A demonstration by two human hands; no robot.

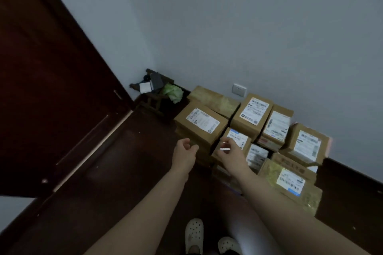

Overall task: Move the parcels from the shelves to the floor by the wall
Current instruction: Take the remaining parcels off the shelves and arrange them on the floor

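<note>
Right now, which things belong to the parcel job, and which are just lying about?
Job: parcels, left hand, right hand.
Lying about: stool, green bundle, socket, door.

Pale grey wall meets dark wood floor; dark door left; small stool in the corner; dim light.

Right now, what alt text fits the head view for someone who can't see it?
Cardboard parcels with shipping labels sit stacked on the dark floor against a pale wall. The left hand and right hand reach toward them, fingers loosely curled. A dark door stands at left.
</note>
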